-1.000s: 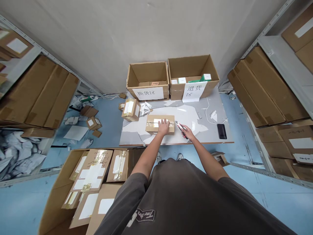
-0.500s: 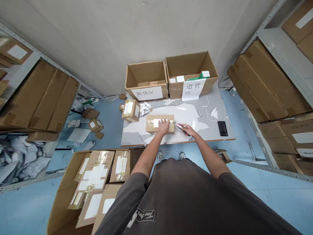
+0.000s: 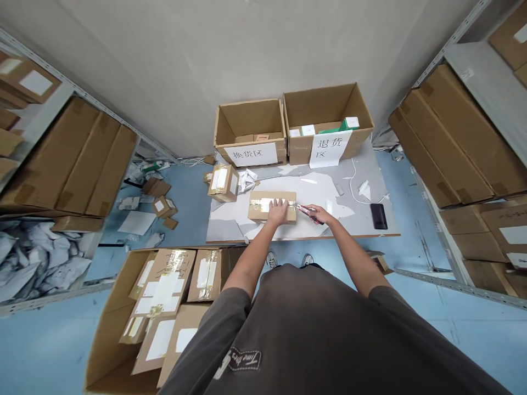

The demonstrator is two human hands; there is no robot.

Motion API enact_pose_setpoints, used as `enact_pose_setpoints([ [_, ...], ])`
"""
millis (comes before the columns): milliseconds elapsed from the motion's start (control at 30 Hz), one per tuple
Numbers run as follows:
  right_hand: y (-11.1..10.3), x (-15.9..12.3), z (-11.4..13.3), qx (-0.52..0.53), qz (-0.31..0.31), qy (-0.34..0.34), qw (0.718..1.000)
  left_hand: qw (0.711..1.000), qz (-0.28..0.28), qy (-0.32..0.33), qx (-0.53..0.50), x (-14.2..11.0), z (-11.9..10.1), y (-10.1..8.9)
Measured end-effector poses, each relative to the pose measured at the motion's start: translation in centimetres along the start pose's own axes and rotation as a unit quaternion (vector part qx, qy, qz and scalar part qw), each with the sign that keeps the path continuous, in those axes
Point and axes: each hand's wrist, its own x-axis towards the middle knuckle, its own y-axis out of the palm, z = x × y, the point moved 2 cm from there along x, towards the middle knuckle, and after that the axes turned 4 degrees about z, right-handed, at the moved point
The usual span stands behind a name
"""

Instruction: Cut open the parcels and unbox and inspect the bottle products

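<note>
Oblong brown cardboard carton (image 3: 259,195): flat on the grey table (image 3: 370,171), beneath the left hand and left of the right; long axis crosswise to the person, roughly along the table's front edge. White label and shiny tape on top.
Left hand (image 3: 278,212): nearer hand, laid on the right half of the carton's top, fingers spread forward; grasps nothing.
Slim red, white and black utility knife (image 3: 309,213): slants from the carton's right end toward the person; tip at the taped edge, contact or gap cannot be told.
Right hand (image 3: 321,214): closed around the knife handle, just beside the carton's right end.
Counts, left to right:
Large open brown cardboard box (image 3: 101,323): 1, well left of the carton and nearer the person; at least 5 labelled parcels inside, overlapping.
Cube-like brown taped box (image 3: 223,184): 1, left of and beyond the carton; a smaller piece partly hidden behind it.
Crumpled white paper (image 3: 247,180): 1 heap, just beyond the carton's left end.
Open brown cardboard bins (image 3: 251,118): 2, beyond the carton, 1 handwritten white sign (image 3: 252,155) each.
Black rectangular phone (image 3: 379,216): 1, well right of the carton.
</note>
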Motion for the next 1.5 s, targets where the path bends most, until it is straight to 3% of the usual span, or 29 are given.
enact_pose_setpoints([
  [533, 0.6, -0.2, -1.0, 0.026, 0.027, 0.003, 0.999, 1.000, -0.002, 0.011, 0.005, -0.2, 0.3, -0.2],
  [1033, 1.8, -2.8, -2.6, 0.044, 0.037, -0.002, 0.998, 1.000, 0.004, 0.013, -0.014, -0.6, 0.8, -0.6],
  [1267, 1.7, -5.3, -3.3, 0.105, -0.051, -0.027, 0.993, 0.997, -0.028, 0.029, -0.072, -0.8, 2.1, -1.7],
  [1400, 2.1, -5.5, -1.4, 0.143, -0.106, -0.093, 0.980, 0.997, -0.034, 0.025, -0.060, 0.6, 2.9, -2.6],
  [1500, 2.8, -5.3, 0.8, 0.157, -0.144, -0.126, 0.969, 0.996, -0.033, 0.064, -0.042, 2.3, 3.3, -3.6],
])
